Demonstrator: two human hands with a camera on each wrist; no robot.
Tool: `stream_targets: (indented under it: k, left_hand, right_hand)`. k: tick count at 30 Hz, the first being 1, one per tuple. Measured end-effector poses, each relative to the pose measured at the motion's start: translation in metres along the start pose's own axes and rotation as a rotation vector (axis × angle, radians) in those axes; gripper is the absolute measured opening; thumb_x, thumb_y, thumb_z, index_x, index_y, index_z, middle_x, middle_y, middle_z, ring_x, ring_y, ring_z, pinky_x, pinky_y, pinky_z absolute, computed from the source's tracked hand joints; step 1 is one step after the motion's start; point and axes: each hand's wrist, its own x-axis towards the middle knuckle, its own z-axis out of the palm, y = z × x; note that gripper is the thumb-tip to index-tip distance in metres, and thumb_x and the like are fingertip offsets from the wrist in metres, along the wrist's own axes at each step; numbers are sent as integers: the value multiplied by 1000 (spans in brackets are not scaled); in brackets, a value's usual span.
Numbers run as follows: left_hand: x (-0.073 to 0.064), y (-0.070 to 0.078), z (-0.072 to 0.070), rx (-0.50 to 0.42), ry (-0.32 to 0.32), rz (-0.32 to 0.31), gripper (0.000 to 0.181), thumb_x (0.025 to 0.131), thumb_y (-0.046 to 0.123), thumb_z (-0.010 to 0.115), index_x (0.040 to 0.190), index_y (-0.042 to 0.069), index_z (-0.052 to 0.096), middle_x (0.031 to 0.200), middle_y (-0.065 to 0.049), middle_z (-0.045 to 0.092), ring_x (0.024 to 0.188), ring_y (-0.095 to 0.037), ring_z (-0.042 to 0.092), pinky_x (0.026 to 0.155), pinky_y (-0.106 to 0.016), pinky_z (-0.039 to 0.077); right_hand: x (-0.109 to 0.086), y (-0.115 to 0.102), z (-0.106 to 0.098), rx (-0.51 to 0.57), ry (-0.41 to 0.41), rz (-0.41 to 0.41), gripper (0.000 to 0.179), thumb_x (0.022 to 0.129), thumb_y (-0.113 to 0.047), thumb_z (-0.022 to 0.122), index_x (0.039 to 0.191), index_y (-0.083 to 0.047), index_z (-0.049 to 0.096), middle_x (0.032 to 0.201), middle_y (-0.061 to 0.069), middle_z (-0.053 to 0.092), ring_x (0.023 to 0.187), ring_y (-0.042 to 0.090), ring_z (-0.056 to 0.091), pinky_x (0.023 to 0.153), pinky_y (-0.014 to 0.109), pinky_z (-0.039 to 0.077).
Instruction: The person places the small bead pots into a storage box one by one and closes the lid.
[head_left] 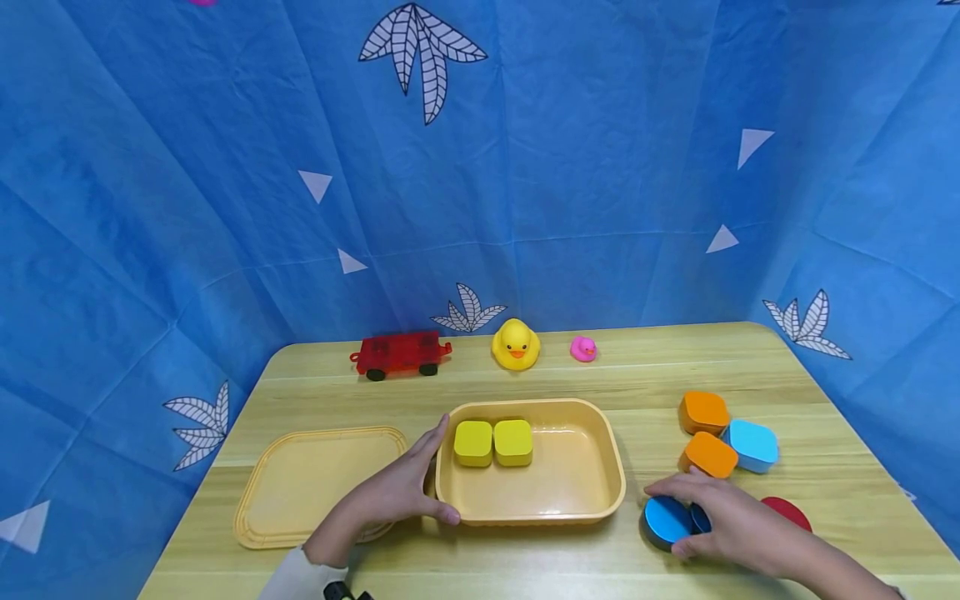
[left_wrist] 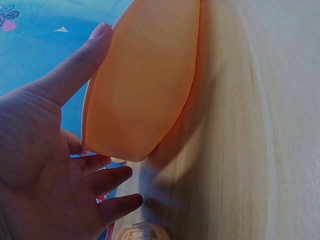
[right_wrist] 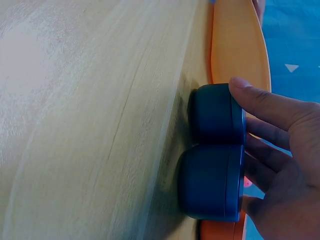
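Observation:
My left hand (head_left: 405, 487) rests at the left end of a pale orange plastic tub (head_left: 573, 471), fingers spread and relaxed along its rim. In the left wrist view, its thumb touches the tub's outer wall (left_wrist: 145, 80). Two yellow rounded blocks (head_left: 473, 443) sit side by side at the tub's left end. To the right of the tub, my right hand (head_left: 731, 521) pinches a blue round tin (head_left: 667, 523) between thumb and fingers. A second dark blue tin (right_wrist: 210, 182) stands against it, partly hidden under the hand in the head view.
Orange tins (head_left: 709, 454), a light blue one (head_left: 752, 446) and a red round one (head_left: 787, 511) stand at right. A matching lid (head_left: 322, 483) lies at left. Along the back are a red toy wagon (head_left: 401, 353), a yellow duck (head_left: 516, 344) and a small pink duck (head_left: 583, 348).

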Motion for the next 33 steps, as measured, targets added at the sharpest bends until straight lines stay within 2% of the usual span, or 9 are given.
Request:
stream_targets:
  k: [5, 12, 18, 23, 26, 33]
  left_hand:
    - [0, 0, 0, 11, 0, -6, 136, 71, 47, 93, 167, 28, -2, 173, -9, 10, 158, -37, 15, 124, -60, 20]
    - [0, 1, 0, 19, 1, 0, 137, 72, 47, 93, 168, 23, -2, 173, -10, 10, 157, -37, 16, 124, -60, 21]
    - [0, 0, 1, 20, 4, 3, 137, 71, 47, 94, 168, 22, -1, 173, -10, 10, 157, -37, 16, 124, -59, 21]
    - [0, 0, 0, 25, 4, 7, 137, 71, 47, 93, 168, 23, -1, 173, -10, 10, 157, -37, 16, 124, -60, 21]
    - [1, -1, 1, 25, 3, 10, 137, 71, 47, 93, 168, 23, -1, 173, -10, 10, 157, -37, 16, 124, -60, 21]
    - [1, -2, 1, 29, 6, 10, 137, 71, 47, 93, 168, 23, -2, 173, -10, 11, 157, -37, 17, 124, -59, 22]
  right_hand:
    - [1, 0, 0, 6, -8, -6, 65, 78, -45, 87, 135, -20, 66, 135, 1, 66, 128, 42, 55, 97, 62, 51]
    - [-2, -1, -2, -16, 21, -31, 62, 81, -46, 85, 135, -21, 66, 135, -1, 66, 123, 36, 58, 94, 36, 57]
    - [-2, -4, -9, -35, 40, -56, 64, 83, -51, 81, 136, -18, 65, 134, 0, 66, 117, 29, 61, 92, 30, 57]
    - [-2, -6, -17, -53, 74, -94, 63, 87, -53, 78, 136, -16, 65, 133, 0, 66, 115, 18, 62, 91, 29, 57]
    - [-2, -9, -22, -64, 97, -105, 63, 87, -53, 77, 137, -16, 65, 132, -2, 67, 114, 16, 62, 90, 29, 58]
    - [3, -14, -36, -79, 107, -95, 63, 86, -46, 81, 137, -13, 64, 135, 1, 65, 116, 27, 63, 90, 34, 59]
